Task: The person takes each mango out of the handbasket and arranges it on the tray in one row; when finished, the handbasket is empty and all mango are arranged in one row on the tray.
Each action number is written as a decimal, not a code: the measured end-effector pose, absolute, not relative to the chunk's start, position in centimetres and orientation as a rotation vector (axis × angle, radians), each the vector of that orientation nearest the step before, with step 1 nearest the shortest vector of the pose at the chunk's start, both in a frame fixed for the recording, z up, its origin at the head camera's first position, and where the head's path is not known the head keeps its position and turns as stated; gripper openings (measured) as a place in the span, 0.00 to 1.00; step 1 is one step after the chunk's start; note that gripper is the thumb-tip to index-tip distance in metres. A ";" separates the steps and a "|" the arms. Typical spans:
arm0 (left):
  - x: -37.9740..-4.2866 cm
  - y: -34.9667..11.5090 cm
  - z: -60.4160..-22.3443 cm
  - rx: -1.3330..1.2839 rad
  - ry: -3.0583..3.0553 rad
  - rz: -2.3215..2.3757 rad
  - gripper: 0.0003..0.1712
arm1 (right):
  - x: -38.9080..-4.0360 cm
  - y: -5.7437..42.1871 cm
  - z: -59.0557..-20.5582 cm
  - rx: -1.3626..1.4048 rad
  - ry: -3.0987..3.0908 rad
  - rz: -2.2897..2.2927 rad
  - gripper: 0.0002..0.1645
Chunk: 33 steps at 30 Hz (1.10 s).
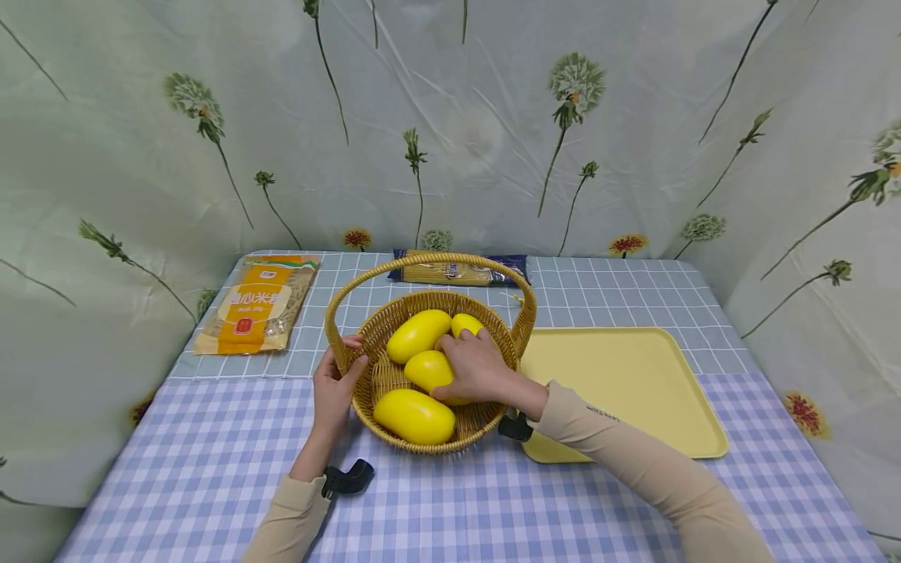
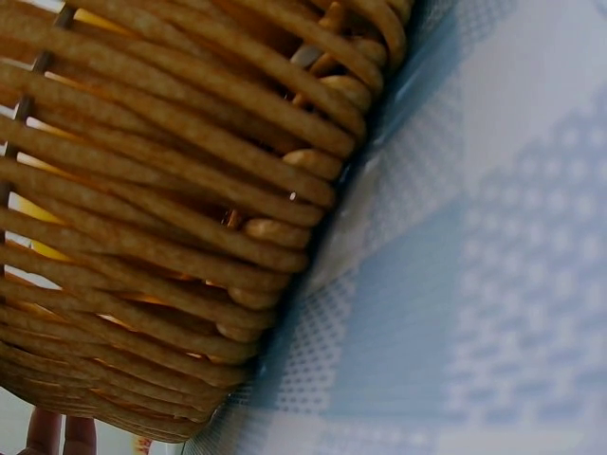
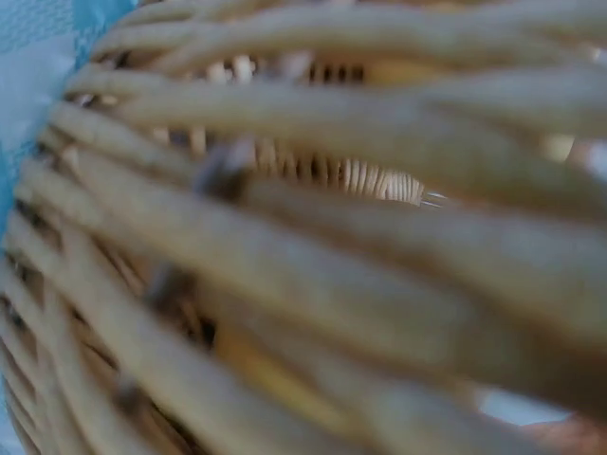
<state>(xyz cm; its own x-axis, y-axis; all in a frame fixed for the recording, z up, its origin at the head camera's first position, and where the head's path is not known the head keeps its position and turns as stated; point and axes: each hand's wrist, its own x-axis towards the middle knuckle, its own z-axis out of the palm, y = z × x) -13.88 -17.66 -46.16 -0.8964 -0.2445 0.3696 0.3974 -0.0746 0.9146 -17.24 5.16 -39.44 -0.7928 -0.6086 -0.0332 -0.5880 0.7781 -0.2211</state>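
A wicker basket [image 1: 429,449] with a tall arched handle stands mid-table and holds several yellow mangoes. At the basket's left side, my left hand [image 1: 334,395] grips the rim by the handle's foot, thumb over the inner edge. My right hand [image 1: 475,367] reaches inside and grips the middle mango [image 1: 425,371], partly covering it. Around that lie a front mango [image 1: 414,416], a rear mango [image 1: 418,336] and one at the right rear [image 1: 466,322], partly hidden by the hand. Woven basket wall [image 2: 171,190] fills much of the left wrist view, with two fingertips [image 2: 62,431] below.
Just right of the basket lies a pale yellow tray [image 1: 626,391]. A flat orange-and-clear food packet [image 1: 256,305] is at the back left. Behind the handle lies a blue pack of spaghetti [image 1: 457,270]. A checked cloth [image 1: 211,461] covers the table; patterned fabric hangs behind.
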 end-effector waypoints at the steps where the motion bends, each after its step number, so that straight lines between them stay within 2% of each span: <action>1: -13.9 -17.6 -46.1 -0.164 -1.781 -2.022 0.11 | -17.2 5.2 -39.4 -0.967 2.860 -0.312 0.39; 25: -14.0 -17.7 -46.3 -0.158 -1.797 -2.017 0.11 | -17.3 5.8 -39.4 -1.009 2.813 -0.399 0.42; 33: -13.9 -17.7 -46.2 -0.165 -1.786 -2.012 0.11 | -17.5 6.1 -39.3 -1.003 2.772 -0.503 0.40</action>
<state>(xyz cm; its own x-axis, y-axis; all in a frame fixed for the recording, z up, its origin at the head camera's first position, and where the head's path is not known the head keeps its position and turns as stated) -13.93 -17.66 -46.19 -0.8951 -0.2446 0.3729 0.3993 -0.0674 0.9143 -17.49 6.09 -39.27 -0.7649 -0.6436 -0.0276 -0.5928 0.7200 -0.3609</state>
